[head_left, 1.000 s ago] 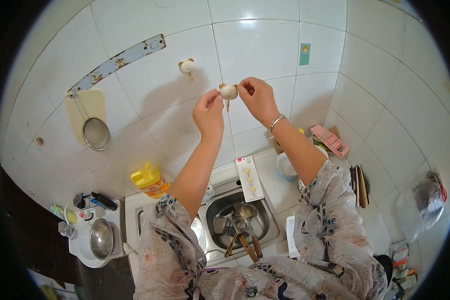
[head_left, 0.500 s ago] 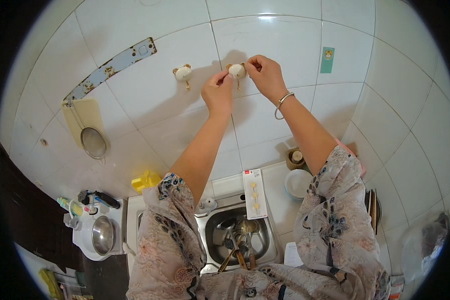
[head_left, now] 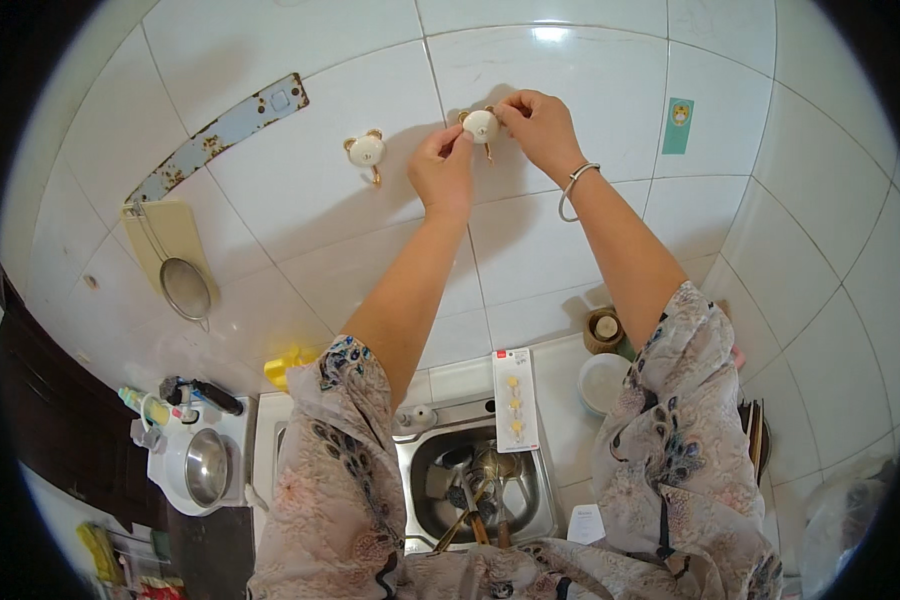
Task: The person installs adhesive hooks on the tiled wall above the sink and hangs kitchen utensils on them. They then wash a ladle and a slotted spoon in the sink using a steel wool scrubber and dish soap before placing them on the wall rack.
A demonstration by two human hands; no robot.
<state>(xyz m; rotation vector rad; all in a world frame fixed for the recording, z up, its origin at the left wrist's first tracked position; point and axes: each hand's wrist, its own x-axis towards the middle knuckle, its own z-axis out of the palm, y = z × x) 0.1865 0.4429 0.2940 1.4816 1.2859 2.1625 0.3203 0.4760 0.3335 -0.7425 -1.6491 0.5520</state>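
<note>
Against the white tiled wall (head_left: pixel 570 75), a round white hook (head_left: pixel 481 126) with gold ears and a gold prong sat between two hands, right of a vertical grout line. The left hand (head_left: pixel 442 175) was nearly closed, pinching the hook's left side between thumb and forefinger; the right hand (head_left: pixel 542 130), wearing a silver bracelet (head_left: pixel 570 190), gripped the right ear with fingertips, its other fingers curled. Whether the hook's back touched the tile could not be told. A matching hook (head_left: pixel 367 150) hung on the wall just to the left. Below, a white card (head_left: pixel 528 400) bearing small yellow pieces lay over the back corner of the steel sink (head_left: pixel 548 492), which held long-handled utensils (head_left: pixel 478 525).
</note>
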